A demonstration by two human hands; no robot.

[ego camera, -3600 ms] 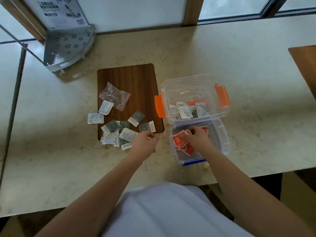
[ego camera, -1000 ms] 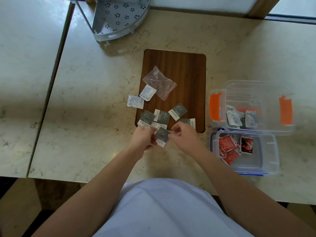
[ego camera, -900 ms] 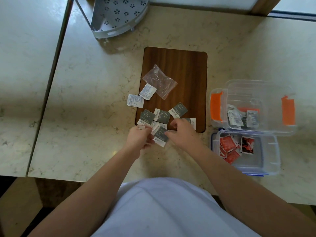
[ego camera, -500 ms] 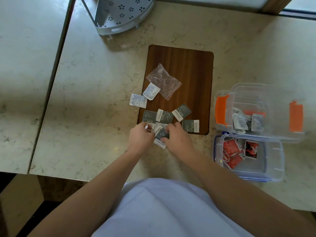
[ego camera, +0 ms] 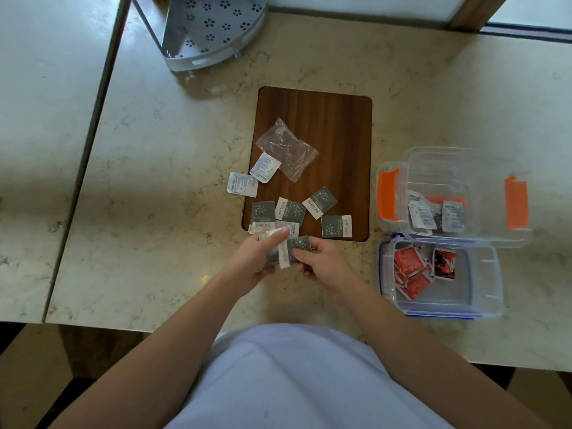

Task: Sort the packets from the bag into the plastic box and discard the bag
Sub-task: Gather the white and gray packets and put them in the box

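Grey packets [ego camera: 290, 209] with white ends lie across the near edge of a wooden board [ego camera: 337, 125]. Two white packets [ego camera: 263, 167] lie beside an empty clear bag [ego camera: 286, 148] on the board's left side. My left hand [ego camera: 253, 258] and my right hand [ego camera: 322, 264] meet just in front of the board, both pinching a small stack of grey packets [ego camera: 292, 250]. To the right stands a clear plastic box [ego camera: 513, 230] with orange clips, holding white packets [ego camera: 422, 213]; a lower tray [ego camera: 483, 292] in front of it holds red packets [ego camera: 410, 270].
A grey perforated corner shelf [ego camera: 210, 29] stands at the back left. A seam between two marble tops [ego camera: 102, 103] runs down the left. The counter's near edge is close to my body. A window frame runs along the back.
My right hand left the red packets in the tray and joined my left hand at the board. Both hands gathered grey packets and have lifted the stack slightly toward me.
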